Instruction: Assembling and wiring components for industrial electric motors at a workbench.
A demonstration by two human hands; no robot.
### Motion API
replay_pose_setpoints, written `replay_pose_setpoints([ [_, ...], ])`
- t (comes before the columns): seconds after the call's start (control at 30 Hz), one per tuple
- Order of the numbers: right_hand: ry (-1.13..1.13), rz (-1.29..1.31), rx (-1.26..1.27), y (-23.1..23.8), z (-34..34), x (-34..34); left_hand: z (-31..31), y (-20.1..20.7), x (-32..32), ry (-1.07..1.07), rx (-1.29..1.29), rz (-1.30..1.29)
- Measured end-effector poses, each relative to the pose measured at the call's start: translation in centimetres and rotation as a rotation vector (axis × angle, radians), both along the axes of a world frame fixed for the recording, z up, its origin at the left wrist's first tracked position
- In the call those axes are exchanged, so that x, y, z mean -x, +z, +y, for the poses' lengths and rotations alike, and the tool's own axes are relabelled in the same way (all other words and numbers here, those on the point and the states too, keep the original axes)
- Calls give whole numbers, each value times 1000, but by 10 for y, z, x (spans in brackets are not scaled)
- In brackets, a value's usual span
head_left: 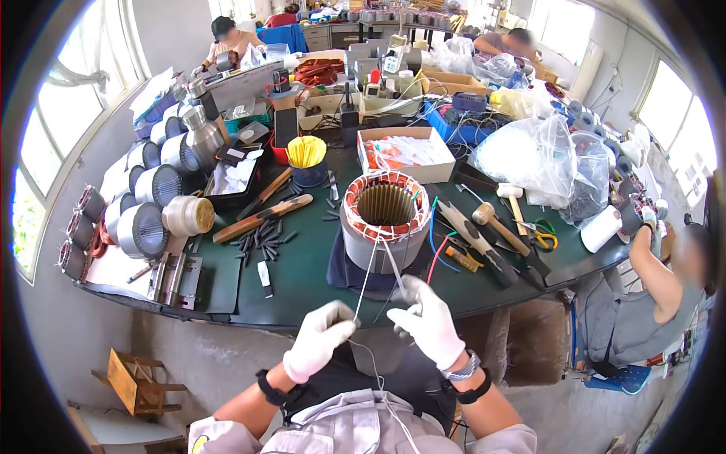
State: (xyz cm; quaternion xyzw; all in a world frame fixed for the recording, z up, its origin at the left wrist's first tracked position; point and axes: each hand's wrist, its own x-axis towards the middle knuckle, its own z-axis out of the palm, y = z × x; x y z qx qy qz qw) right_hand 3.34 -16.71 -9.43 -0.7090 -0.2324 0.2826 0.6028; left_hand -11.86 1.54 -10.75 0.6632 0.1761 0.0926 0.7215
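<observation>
On the table in front of me stands a motor stator [372,250], a grey metal cylinder with copper windings laced round its top rim in white cord. Two lengths of white cord [367,278] run down from the near side of that rim, one to each hand. My gloved left hand [324,338] is closed round one length, and the loose tail hangs over my lap. The other length reaches my gloved right hand [428,321], whose fingers are pinched on it. Red, blue and green lead wires [439,259] stick out beside the stator, which rests on a dark cloth [339,266].
Right of the stator lie a mallet [499,227], wooden sticks [476,240] and scissors [544,234]. Left are black pegs [261,240], a wooden bat [262,218] and several metal cores [141,227]. Behind stands a carton [406,151]. A co-worker [643,303] sits at the right.
</observation>
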Motion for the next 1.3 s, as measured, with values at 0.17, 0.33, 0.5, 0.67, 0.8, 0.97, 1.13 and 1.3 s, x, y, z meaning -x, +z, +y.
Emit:
replay_pose_setpoints([
  [0.17, 1, -505, 162, -2, -14, 19, -2, 9, 19, 39, -18, 18],
  [0.33, 44, -974, 45, 27, -19, 39, -1, 36, -23, 183, 226, -142],
  [0.5, 247, -1013, -82, 51, -16, 48, 4, 31, -42, 89, 158, -190],
  [0.67, 422, -457, -78, 33, -8, 53, -6, 11, -44, 27, 246, -151],
  [0.8, 421, -302, -124, 23, -8, 53, -6, 9, -48, -62, 364, -153],
  [0.97, 413, 41, -191, 15, -13, 54, 1, 6, -47, -81, 555, -155],
  [1.13, 409, 243, -208, 14, -25, 44, 6, -9, -43, 33, 495, -149],
  [1.3, 368, 348, -215, -9, -20, 39, -6, -16, -40, -16, 112, -163],
])
